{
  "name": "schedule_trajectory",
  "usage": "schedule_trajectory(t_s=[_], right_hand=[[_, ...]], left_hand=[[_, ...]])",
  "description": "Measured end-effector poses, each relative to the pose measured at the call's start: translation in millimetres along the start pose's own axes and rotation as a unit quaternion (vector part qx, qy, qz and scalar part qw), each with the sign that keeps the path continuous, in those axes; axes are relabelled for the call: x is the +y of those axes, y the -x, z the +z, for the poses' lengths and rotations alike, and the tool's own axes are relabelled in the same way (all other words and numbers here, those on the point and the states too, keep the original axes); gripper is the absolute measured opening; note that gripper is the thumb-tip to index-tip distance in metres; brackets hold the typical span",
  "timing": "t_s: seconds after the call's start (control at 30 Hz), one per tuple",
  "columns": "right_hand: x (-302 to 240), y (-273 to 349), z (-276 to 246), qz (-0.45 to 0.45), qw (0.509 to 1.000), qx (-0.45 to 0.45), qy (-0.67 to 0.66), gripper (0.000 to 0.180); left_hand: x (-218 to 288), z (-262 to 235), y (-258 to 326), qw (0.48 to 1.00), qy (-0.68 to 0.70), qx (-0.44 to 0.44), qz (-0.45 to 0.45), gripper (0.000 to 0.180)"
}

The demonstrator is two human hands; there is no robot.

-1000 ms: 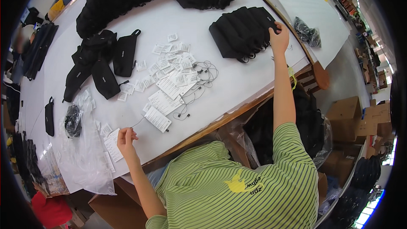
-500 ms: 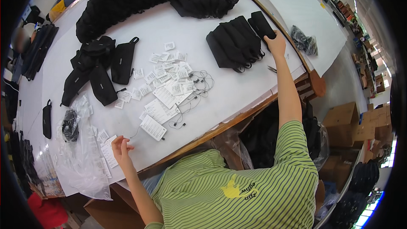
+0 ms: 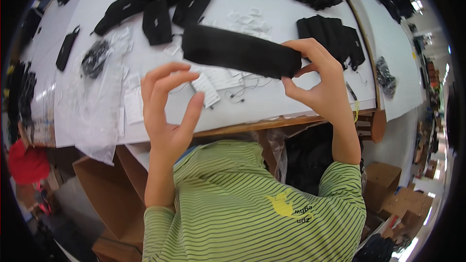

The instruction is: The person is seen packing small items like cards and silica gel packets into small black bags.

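Pouch (image 3: 239, 50) looks plain black, long and slightly tilted.

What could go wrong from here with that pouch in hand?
The right hand pinches the black pouch at one end only, and the left hand is open, not gripping it, so it might droop or slip.
The pouch is held above loose white tags; if dropped, it could scatter them.
The clear plastic bag hangs over the table's front edge and may slide off if bumped.
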State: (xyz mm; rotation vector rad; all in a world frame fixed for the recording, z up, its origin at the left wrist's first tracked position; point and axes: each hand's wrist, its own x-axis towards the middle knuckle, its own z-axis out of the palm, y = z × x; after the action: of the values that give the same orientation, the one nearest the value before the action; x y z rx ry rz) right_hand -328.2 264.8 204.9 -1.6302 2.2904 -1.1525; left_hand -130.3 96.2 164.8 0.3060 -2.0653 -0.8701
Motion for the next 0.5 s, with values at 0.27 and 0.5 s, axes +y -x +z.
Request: schedule_trajectory(t_s=[0.27,0.5], right_hand=[[-53.7,-6.9,42.7,-0.063,0.979,-0.177,-0.08,0.047],[-63.0,-6.1,55.4,-0.073,0.971,-0.203,-0.101,0.046]], left_hand=[[12.9,-37.0,10.3,0.993,-0.036,-0.107,-0.039,0.019],[5.8,-54.7,25.0,0.989,0.011,-0.111,-0.095,0.004]])
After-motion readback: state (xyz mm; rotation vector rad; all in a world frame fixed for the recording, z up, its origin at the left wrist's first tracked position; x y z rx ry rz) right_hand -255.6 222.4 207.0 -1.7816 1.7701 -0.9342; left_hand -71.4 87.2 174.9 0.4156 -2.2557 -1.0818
